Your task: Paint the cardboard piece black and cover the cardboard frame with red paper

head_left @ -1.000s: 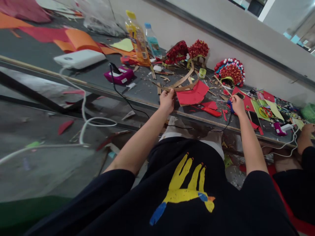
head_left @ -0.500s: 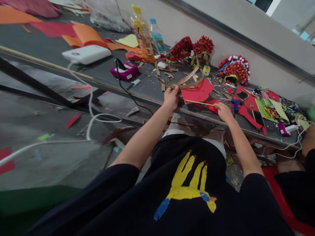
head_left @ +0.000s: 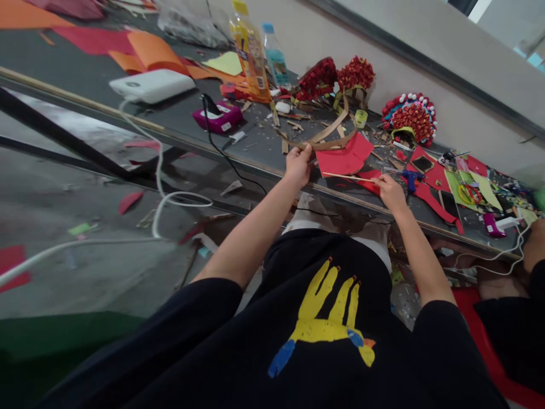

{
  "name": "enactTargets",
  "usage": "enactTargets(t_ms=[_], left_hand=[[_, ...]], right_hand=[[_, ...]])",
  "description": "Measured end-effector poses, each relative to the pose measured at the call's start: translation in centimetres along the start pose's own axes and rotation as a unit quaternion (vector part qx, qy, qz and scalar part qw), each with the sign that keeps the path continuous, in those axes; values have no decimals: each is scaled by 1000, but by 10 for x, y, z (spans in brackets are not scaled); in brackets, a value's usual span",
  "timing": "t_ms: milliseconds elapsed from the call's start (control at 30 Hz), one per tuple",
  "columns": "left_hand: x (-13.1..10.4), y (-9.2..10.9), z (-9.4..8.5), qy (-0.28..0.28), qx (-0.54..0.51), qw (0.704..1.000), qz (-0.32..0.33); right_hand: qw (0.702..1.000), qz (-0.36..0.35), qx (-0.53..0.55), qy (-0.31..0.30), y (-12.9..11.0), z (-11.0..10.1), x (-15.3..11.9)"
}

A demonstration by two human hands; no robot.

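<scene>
My left hand [head_left: 298,163] is closed on the near end of a curved brown cardboard strip [head_left: 336,144], at the table's front edge. A second brown strip [head_left: 331,128] lies beside it. In my right hand [head_left: 388,189] a thin pale stick [head_left: 346,176] is pinched by one end, pointing left. The stick lies across the lower edge of a red sheet [head_left: 344,157], between my two hands. Another red piece [head_left: 369,180] is beside my right fingers; I cannot tell if they touch it. A blue glue gun [head_left: 411,178] rests just right of that hand.
Two bottles, one orange [head_left: 250,57] and one blue-labelled [head_left: 276,59], stand at the back. Red decorated headpieces [head_left: 409,118] lean on the wall. A white power bank [head_left: 152,88] and purple box [head_left: 218,116] trail cables over the front edge. A person's arm [head_left: 535,244] is at far right.
The view has shifted slightly. Both hands keep their holds on the strip and the stick, and their positions over the table look almost the same.
</scene>
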State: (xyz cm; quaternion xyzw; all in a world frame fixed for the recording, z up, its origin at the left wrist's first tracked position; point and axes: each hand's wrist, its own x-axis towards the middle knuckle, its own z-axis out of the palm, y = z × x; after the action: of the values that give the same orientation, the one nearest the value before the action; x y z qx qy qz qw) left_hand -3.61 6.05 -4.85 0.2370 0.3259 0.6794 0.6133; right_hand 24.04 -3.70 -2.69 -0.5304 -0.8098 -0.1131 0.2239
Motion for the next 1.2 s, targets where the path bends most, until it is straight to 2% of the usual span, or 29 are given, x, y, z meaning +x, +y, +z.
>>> enactTargets(t_ms=[267,567,767,1000,1100,1200], left_hand=[[2,-2,-1,-1,2,1000,4],[2,-2,-2,0,0,1000,5],[2,-1,-3,0,-3,1000,6],[2,0,-2,-6,-10,1000,4],[2,-1,-2,-7,-11,1000,3],[3,-1,-2,-4,-7,1000,6]], right_hand=[[999,-1,-16,34,-3,-3,-2],[999,27,2,18,-9,-4,-5],[998,51,32,12,-13,-10,-18],[993,110,24,26,-43,-17,-53],[990,134,22,26,-63,-12,-68],[992,126,31,11,-81,-4,-78]])
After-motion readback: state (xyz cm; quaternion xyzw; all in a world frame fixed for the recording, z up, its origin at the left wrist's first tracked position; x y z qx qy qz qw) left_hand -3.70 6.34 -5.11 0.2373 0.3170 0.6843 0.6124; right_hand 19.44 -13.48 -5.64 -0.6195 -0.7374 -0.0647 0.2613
